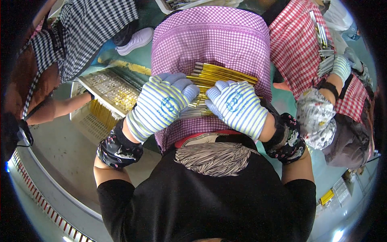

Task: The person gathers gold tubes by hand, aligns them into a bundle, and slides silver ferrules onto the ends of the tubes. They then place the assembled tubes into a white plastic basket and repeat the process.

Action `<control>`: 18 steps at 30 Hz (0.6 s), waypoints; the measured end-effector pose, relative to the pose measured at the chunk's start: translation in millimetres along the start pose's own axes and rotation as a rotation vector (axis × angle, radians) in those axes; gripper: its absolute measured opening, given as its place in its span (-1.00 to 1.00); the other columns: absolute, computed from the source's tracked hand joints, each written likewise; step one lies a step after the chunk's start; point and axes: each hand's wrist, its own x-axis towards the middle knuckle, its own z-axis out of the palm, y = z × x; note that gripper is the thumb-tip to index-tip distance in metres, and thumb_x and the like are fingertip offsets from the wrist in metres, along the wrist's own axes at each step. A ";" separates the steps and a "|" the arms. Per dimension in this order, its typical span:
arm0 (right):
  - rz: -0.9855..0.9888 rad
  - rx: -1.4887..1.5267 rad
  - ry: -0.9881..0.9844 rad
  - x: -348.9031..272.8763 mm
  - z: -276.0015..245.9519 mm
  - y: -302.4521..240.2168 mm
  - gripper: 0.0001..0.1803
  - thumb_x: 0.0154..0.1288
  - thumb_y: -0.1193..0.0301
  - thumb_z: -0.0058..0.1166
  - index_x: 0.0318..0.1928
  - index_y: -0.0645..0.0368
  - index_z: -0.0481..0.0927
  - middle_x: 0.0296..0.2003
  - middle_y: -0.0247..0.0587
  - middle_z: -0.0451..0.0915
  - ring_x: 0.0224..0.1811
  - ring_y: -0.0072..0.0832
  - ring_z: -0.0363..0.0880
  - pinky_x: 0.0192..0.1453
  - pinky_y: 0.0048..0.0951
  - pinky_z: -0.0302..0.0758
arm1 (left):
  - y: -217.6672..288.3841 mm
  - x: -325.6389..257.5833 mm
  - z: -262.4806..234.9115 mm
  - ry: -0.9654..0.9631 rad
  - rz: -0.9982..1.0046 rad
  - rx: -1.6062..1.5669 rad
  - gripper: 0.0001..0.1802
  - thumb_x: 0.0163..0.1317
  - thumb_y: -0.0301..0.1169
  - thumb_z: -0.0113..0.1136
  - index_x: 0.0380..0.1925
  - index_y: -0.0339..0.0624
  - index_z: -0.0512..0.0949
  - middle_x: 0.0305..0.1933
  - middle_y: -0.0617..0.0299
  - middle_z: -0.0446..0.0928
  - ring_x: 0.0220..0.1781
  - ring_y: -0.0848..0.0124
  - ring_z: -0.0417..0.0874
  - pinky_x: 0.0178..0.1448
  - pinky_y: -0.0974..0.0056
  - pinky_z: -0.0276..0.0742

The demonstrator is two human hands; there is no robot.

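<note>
A bundle of thin gold rods with silvery ends [231,73] lies across the pink checkered apron [209,36] on my lap. My left hand [163,105], in a striped knit glove, curls its fingers over the left part of the rods. From the other side my right hand [238,105], gloved the same way, bends its fingers in on the rods. The fingertips of both hands nearly meet over the middle. Below them, paler silver rods [197,113] show between the hands. The gloves hide the exact grip.
At the left, a white perforated basket [105,90] holds gold pieces, above another basket with gold rods [102,117]. A person in a black checkered apron [94,28] is on that side. To the right, a person in a red checkered apron [292,44] has silvery rods [325,60] on the lap.
</note>
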 end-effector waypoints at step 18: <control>-0.263 -0.178 -0.059 -8.4 -29.3 30.8 -0.76 0.40 0.26 -0.15 -0.27 0.11 0.52 -0.60 -0.17 0.57 -0.59 -0.24 0.61 -0.58 -0.16 0.48 | -12.0 17.3 -14.2 -0.598 -0.519 -1.237 -0.60 0.12 -0.35 0.33 -0.05 -0.23 0.52 -0.29 0.04 0.66 -0.28 0.00 0.67 -0.18 0.11 0.59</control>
